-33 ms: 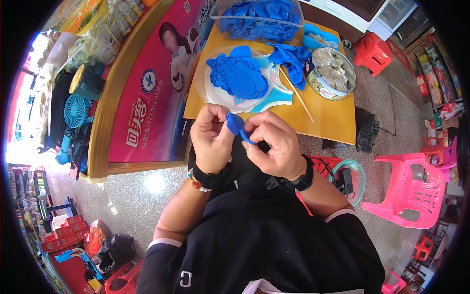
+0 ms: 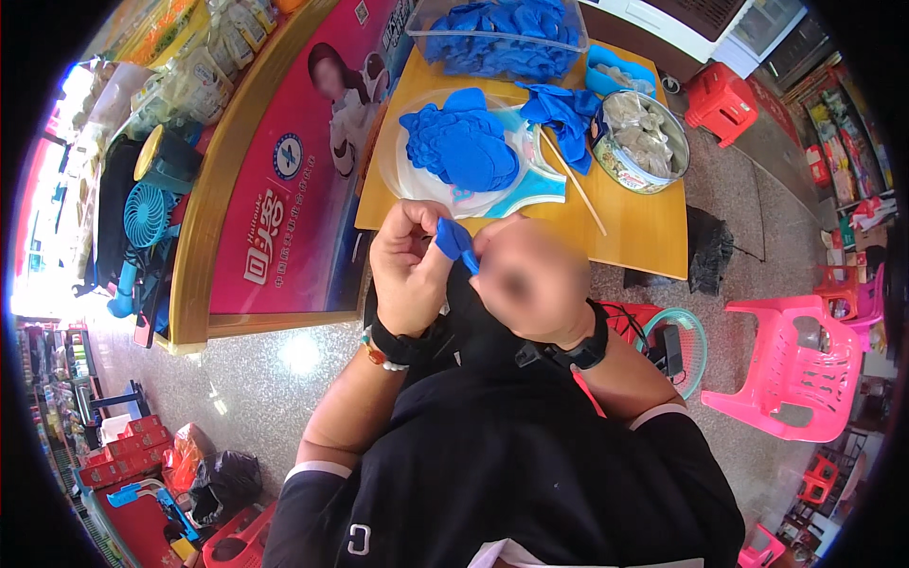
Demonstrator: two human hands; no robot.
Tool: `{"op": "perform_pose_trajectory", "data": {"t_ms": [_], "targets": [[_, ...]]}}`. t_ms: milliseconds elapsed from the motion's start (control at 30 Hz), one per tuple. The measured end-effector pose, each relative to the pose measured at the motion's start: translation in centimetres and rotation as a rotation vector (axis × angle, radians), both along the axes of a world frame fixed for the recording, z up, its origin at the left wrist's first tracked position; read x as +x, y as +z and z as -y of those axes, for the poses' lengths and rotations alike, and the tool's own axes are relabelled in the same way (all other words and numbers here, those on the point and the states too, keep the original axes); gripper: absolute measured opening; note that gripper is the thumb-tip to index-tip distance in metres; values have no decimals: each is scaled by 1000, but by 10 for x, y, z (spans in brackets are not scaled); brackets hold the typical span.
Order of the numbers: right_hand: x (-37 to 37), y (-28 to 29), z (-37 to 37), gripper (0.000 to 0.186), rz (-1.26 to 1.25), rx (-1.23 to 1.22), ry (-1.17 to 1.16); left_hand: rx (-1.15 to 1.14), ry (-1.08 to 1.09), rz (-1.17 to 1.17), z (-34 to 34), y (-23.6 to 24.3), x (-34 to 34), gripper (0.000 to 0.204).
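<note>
In front of my chest, my left hand pinches a small, soft blue piece between thumb and fingers. It looks like thin cloth or rubber. My right hand meets its other end; the fingers are blurred now, but the earlier frame shows them pinching it. Just beyond my hands, a pile of flat blue pieces lies on a round whitish sheet or tray on the yellow table. More blue pieces lie loosely bunched to the right of the pile.
At the table's far side stands a clear bin of blue pieces. A blue container and round tin hold pale pieces. A thin stick lies nearby. A pink counter stands left, a pink chair right.
The blue piece's end by my right hand has shifted slightly, and that hand now appears blurred. Everything else stays the same.
</note>
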State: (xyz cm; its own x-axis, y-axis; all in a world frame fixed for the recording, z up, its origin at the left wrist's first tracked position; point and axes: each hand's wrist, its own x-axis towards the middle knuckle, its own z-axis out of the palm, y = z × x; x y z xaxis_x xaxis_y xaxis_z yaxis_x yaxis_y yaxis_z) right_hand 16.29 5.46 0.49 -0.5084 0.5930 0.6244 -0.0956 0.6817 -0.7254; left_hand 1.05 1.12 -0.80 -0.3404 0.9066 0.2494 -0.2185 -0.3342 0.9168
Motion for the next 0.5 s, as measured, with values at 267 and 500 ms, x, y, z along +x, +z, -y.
{"op": "perform_pose_trajectory", "data": {"t_ms": [267,500], "targets": [[2,6,-7,7,-101,-830,212,83,-82,-304,4,1,-4,16],[-2,1,-11,11,21,-194,-174,-215,-170,-371,4,11,-5,11]]}}
